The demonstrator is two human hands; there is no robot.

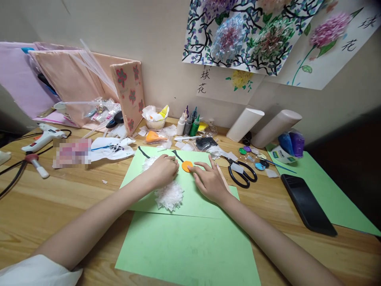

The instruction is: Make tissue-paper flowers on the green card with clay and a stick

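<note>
My left hand is over a light green sheet, its fingers curled down and pressed together. Whatever they hold, if anything, is hidden. White shredded-paper tufts lie beside and below this hand, with the larger white tuft nearer me. My right hand rests on the same sheet with its fingers spread. One fingertip of it touches a flat orange disc. Two black strips run up from the work, one black strip reaching the disc and another black strip farther left.
Black-handled scissors and a black phone lie on the right. Paint bottles and a plastic bowl stand at the back. A glue gun lies left, near a fabric-covered box. Another green sheet lies in front.
</note>
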